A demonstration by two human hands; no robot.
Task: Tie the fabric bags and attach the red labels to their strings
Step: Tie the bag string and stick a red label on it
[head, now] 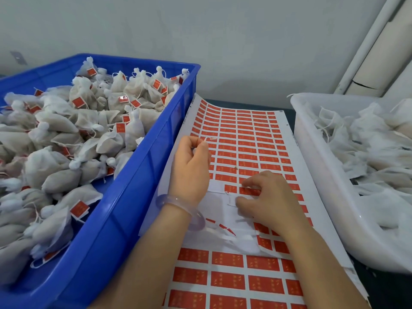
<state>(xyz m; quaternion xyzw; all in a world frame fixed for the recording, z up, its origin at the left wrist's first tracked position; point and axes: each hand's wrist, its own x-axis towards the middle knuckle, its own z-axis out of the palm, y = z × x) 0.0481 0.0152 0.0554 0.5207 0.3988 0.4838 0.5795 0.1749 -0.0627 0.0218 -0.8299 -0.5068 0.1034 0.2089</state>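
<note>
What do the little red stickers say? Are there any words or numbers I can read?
No text is readable here.
On the red labels of the label sheet: pale marks, too small and blurred to read.
On the label sheet's left margin: tiny dark print, unreadable.
On the tags of the tied bags in the blue crate: blurred, unreadable.

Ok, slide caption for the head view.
Left hand and right hand over a red label sheet, between blue crate of tagged bags and white tub.

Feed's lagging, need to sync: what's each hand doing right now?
Left hand: pinching a small peeled label.
Right hand: fingertips on the label sheet; grip cannot be told.
</note>
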